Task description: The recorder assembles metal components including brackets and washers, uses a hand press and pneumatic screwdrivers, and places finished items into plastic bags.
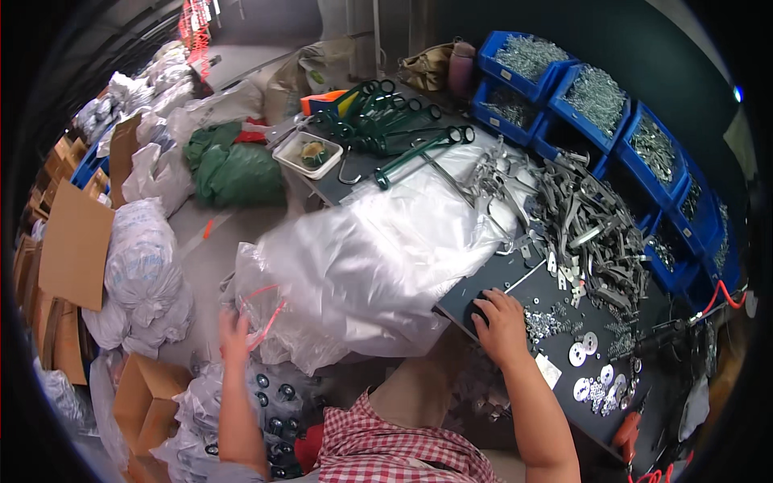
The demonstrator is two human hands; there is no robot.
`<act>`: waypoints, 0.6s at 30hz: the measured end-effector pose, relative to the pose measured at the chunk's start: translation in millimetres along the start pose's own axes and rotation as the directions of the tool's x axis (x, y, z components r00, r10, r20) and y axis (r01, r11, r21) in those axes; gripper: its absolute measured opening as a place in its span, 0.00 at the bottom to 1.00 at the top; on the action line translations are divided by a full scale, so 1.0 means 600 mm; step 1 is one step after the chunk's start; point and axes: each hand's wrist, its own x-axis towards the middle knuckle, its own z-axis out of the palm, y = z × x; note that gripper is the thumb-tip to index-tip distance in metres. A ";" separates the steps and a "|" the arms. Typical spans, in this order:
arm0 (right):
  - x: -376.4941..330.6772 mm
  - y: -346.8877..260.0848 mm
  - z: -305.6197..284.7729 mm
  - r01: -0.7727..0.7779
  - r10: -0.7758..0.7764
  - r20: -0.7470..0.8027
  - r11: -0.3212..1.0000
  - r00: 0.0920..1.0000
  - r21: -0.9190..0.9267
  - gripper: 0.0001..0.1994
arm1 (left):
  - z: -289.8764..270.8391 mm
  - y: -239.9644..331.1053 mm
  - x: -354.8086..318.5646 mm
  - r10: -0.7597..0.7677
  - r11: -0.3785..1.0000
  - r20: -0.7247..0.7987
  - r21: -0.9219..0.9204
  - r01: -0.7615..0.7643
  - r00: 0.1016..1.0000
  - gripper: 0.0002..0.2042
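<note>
My left hand (233, 332) is smeared by motion beside a red cord (266, 316) at the neck of a clear plastic bag; whether it touches the cord I cannot tell. My right hand (502, 326) rests at the dark workbench's (467, 302) near edge, fingers apart, with nothing seen in it. Between both hands, a large clear plastic bag (378, 266) drapes over the bench and hangs off its left side. Small nuts (543, 324) lie loose just right of my right hand. Above them is a heap of grey metal levers (592, 229).
Blue bins (596, 101) of small hardware line the back right. Green metal frames (386, 121) and a white tray (310, 157) occupy the bench's far end. An orange-handled tool (626, 435) lies lower right. An open cardboard box (149, 402) and stuffed sacks (145, 258) stand left.
</note>
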 end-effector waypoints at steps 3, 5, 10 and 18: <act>-0.008 0.016 -0.009 -0.019 0.019 -0.010 1.000 1.000 0.007 0.14 | 0.246 0.208 -0.019 0.057 0.986 0.625 -0.160 0.057 0.778 0.27; -0.008 0.022 -0.018 -0.006 0.007 -0.025 1.000 1.000 0.022 0.14 | 0.352 0.296 -0.082 0.208 0.815 0.601 -0.543 0.203 0.771 0.22; -0.023 0.022 -0.027 -0.013 0.017 -0.027 0.990 0.999 0.144 0.11 | 0.377 0.317 -0.104 0.241 0.923 0.363 -0.374 -0.096 0.900 0.14; 0.121 0.055 -0.052 -0.049 0.092 -0.185 0.973 0.978 0.227 0.06 | 0.260 0.475 -0.012 0.627 0.777 0.423 -0.399 -0.488 0.654 0.12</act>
